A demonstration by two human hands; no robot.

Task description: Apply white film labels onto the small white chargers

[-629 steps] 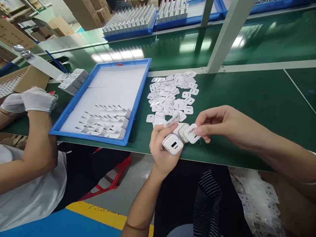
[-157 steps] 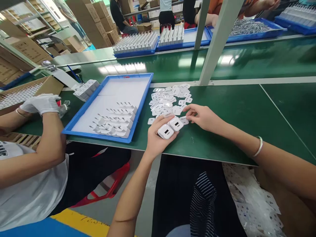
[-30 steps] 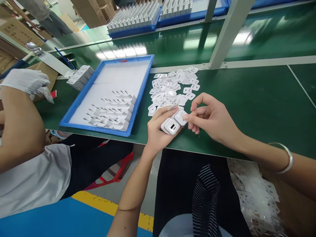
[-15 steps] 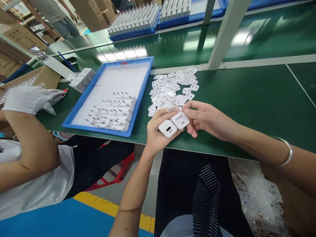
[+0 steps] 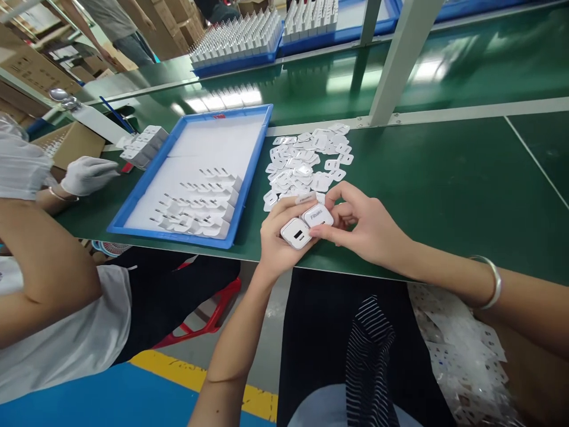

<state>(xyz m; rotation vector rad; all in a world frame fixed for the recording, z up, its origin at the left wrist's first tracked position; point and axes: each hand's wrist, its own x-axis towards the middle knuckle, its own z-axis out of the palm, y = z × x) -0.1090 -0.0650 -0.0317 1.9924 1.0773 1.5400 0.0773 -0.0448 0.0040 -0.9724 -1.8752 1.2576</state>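
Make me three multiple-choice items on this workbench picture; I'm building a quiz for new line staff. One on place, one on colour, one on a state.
1. Where is the pile of white labels?
A. Right of the tray
B. Inside the tray
C. On the floor

2. What colour is the tray rim?
A. Red
B. Blue
C. Yellow

3. What does the left hand hold?
A. Nothing
B. Scissors
C. Two white chargers

Answers: 1 A, the labels lie on the green table beside the tray; 2 B, the rim is blue; 3 C, the fingers wrap both chargers while the right hand touches one.
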